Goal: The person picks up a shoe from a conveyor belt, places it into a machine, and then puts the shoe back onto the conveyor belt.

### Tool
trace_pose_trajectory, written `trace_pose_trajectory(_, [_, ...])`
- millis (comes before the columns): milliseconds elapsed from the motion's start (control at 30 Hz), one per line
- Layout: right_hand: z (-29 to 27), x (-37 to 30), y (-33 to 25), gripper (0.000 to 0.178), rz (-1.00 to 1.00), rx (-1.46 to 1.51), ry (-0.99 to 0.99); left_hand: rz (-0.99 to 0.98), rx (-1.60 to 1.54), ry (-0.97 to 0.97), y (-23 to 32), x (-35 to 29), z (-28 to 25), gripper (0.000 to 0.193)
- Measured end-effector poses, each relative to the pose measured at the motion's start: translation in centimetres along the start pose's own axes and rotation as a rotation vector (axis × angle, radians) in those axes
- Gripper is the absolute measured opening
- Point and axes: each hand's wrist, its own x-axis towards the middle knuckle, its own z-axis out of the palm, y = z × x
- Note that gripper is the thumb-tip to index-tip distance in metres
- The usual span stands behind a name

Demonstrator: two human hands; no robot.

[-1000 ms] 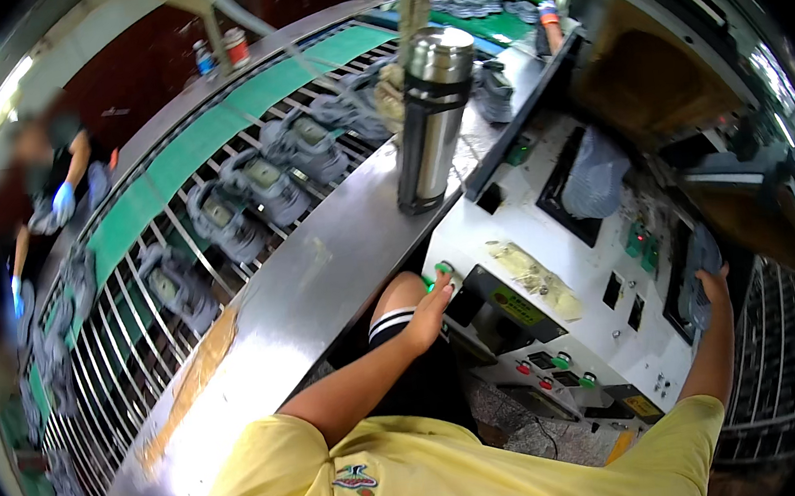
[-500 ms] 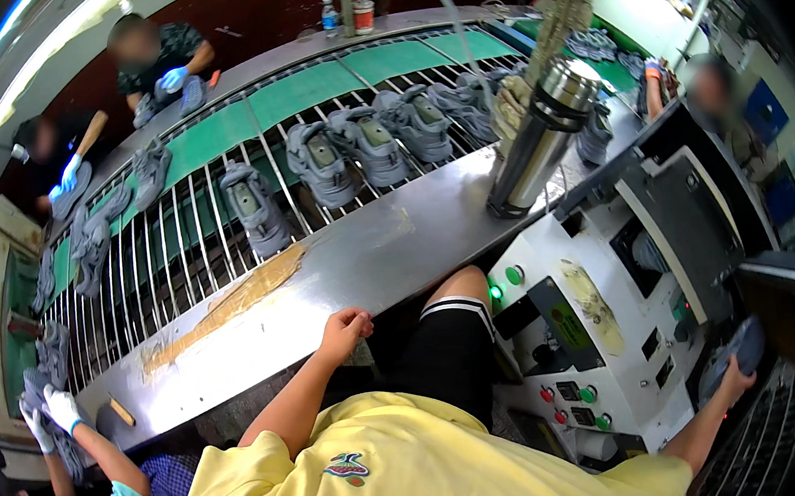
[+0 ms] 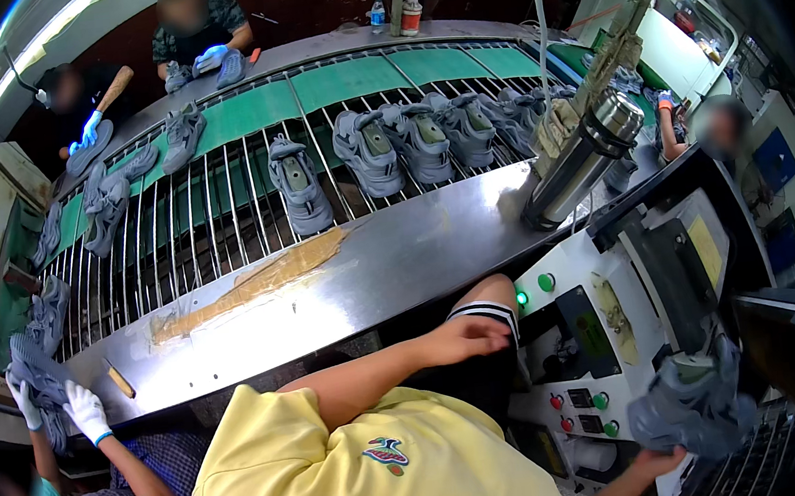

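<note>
My right hand [image 3: 658, 463] grips a grey sneaker [image 3: 690, 403] from its underside, at the lower right beside the white machine [image 3: 579, 364]. The sneaker covers part of the machine's lower front. My left hand [image 3: 470, 335] hangs over my lap, near my knee and the machine's left edge. Its fingers are loosely bent and partly apart, and it holds nothing. Ahead of me, several grey sneakers [image 3: 300, 186] rest on the metal bars of the conveyor [image 3: 248, 206], most with their openings facing up.
A steel ledge [image 3: 418, 260] with torn brown tape borders the conveyor; a steel thermos [image 3: 582, 161] stands at its right. A wood-handled tool [image 3: 120, 381] lies at its left end. A co-worker's white-gloved hand [image 3: 86, 410] is at left, handling shoes. Two others work across the conveyor.
My right hand has brought the sneaker left and nearer, turning it so its upper shows. My left hand has moved right toward my knee, its fingers loosening. The whole view has shifted.
</note>
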Motion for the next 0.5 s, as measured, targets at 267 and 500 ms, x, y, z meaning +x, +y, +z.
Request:
trace_pose_trajectory(267, [18.3,-15.6,9.9,0.085,0.757,-0.274,-0.803,0.242,0.048,0.132,7.7,-4.9,1.6,0.081])
trace_pose_trajectory(500, [24.6,-20.5,16.2,0.057,1.256,-0.185,-1.839,0.403,-0.522,0.951,4.5,-20.8,-7.1,0.07])
